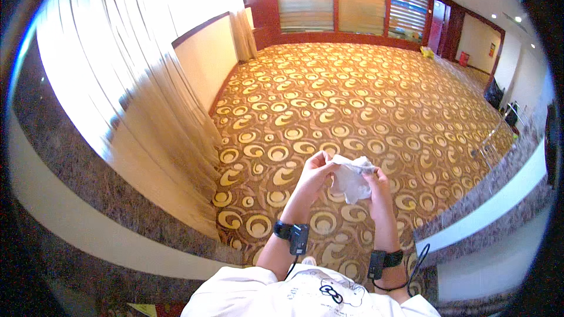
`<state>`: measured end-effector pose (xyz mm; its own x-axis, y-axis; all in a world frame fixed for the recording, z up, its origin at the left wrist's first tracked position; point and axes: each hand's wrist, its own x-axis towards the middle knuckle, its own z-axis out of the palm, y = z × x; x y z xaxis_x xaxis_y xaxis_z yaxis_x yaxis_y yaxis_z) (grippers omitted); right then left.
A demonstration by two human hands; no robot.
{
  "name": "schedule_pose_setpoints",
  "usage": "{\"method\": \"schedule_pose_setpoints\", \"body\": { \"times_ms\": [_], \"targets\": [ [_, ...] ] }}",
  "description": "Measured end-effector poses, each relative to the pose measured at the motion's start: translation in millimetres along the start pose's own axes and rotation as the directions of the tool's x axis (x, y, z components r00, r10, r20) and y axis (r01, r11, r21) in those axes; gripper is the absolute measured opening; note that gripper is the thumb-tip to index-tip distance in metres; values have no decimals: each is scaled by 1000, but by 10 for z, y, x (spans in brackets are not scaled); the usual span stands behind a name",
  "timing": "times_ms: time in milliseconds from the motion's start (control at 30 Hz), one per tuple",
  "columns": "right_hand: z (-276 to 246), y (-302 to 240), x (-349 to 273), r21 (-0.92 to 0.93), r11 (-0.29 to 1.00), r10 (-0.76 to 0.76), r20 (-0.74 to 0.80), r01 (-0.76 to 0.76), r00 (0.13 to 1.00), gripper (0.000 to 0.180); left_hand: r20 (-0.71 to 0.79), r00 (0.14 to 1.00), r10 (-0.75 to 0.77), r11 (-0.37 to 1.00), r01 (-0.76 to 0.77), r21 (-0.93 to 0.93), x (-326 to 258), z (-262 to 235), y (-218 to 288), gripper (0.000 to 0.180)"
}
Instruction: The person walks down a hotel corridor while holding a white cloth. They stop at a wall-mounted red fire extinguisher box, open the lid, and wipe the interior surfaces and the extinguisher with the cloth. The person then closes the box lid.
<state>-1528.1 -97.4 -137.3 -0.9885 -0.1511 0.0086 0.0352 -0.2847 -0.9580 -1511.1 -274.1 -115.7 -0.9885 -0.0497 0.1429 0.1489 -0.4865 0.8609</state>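
**Both hands on a crumpled white sheet, held over patterned carpet**

Person stood, head camera looked down. Left hand (317, 167) and right hand (376, 182) were raised in front of the chest, close together, both on one thin white crumpled sheet (351, 181). It could have been tissue, a wipe or thin plastic; too small and washed out to tell.

Left grip: fingers closed, pinching the sheet's upper left edge. Right grip: fingers curled shut over the upper right part, thumb side toward the camera. The sheet stretched between the two hands along its top and hung loose below them, bunched, touching nothing else. It was in the air, well above the carpet (352, 94).

Each wrist carried a black band with a small box: left wristband (292, 233), right wristband (383, 260). A thin cable looped off the right one. White shirt (305, 293) with a dark printed figure showed at the bottom edge.

Surroundings: gold and brown swirl carpet filled the room. Pale curtain (135, 94) hung on the left, blown out by light. A speckled stone ledge with white band (499, 199) curved in at lower right, another at lower left. Far wall had dark red panels and blinds (352, 0).
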Motion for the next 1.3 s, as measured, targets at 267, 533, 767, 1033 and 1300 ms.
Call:
{"method": "schedule_pose_setpoints", "body": {
  "times_ms": [267,533,767,1033,1300],
  "targets": [
    [247,191,1263,88,991,87,105,-96,991,18,-120,990,-74,997,71,-26,904,-472,-61,19],
    [641,163,2429,179,976,59,323,-122,945,17,-280,950,140,990,-142,14,1801,-816,45,19],
    [30,-335,3805,-84,994,92,268,-72,959,30,-299,937,180,983,-165,76,3209,-291,-163,19],
    [-1106,-938,4550,55,996,-76,54,73,996,26,-24,997,78,997,-78,-14,4653,659,-725,19],
    [-2058,-902,4600,48,973,-179,-453,224,873,25,343,918,-200,969,237,-70,5439,1537,-1543,19]
  ]
}}
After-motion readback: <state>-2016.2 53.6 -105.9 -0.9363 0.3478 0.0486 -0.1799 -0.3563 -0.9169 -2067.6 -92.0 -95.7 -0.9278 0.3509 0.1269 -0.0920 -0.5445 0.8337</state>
